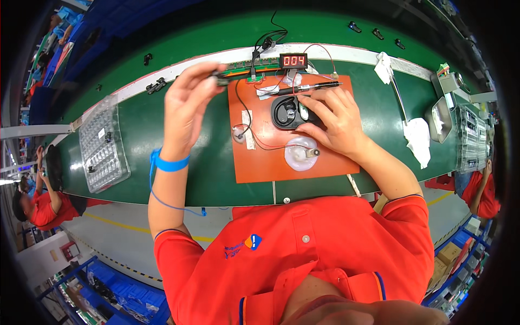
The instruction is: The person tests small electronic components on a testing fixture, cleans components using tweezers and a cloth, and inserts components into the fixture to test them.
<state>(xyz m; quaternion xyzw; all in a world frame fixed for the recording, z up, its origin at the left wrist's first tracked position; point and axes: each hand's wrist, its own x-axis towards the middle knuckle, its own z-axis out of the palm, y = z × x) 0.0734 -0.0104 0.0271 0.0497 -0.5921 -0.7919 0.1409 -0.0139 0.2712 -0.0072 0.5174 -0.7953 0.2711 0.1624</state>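
left grip [185, 105] pinches a dark piece [220, 80] at ten o'clock of the mat [257, 168], right grip [340, 122] clasping a case [289, 115] near twelve.

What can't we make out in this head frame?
Dark piece in the left hand, head view: motion blur, exact kind unclear.
Black case, head view: right end hidden behind the right hand.
Co-worker at far right, head view: cut off by the dark fisheye rim.
Three black parts at upper right, head view: too small for detail.
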